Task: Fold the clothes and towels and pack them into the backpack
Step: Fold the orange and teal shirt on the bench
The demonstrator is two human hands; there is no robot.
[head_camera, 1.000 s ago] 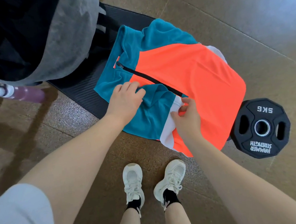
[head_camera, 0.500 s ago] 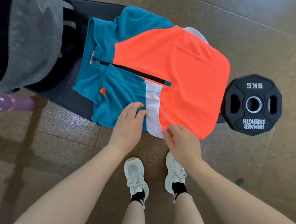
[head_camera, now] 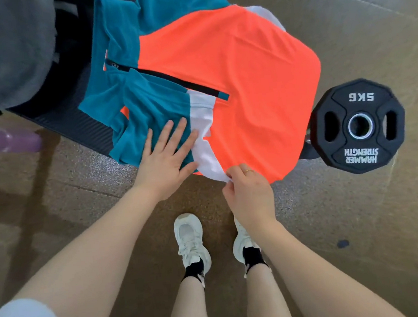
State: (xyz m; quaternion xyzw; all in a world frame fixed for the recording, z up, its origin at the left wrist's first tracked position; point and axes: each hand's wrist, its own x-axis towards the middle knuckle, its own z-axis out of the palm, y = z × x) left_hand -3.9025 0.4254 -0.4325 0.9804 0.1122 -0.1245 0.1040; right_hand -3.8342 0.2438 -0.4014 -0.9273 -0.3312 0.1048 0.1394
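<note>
An orange, teal and white zip top [head_camera: 233,83] lies spread over a black bench [head_camera: 70,121]. Its teal sleeve is folded in across the front. My left hand [head_camera: 166,157] presses flat on that sleeve with the fingers spread. At the near hem, my right hand [head_camera: 247,193] pinches the white sleeve cuff. A grey backpack [head_camera: 3,51] with a dark opening stands at the upper left, touching the bench.
A black 5 kg weight plate [head_camera: 359,127] lies on the floor just right of the top. A purple bottle [head_camera: 7,142] lies on the floor at the left. My two white shoes [head_camera: 190,240] stand below the bench's near edge on the brown speckled floor.
The white cuff has been drawn from the zip line toward the near hem. My left hand slid down the teal sleeve and flattened with spread fingers. The camera view has shifted.
</note>
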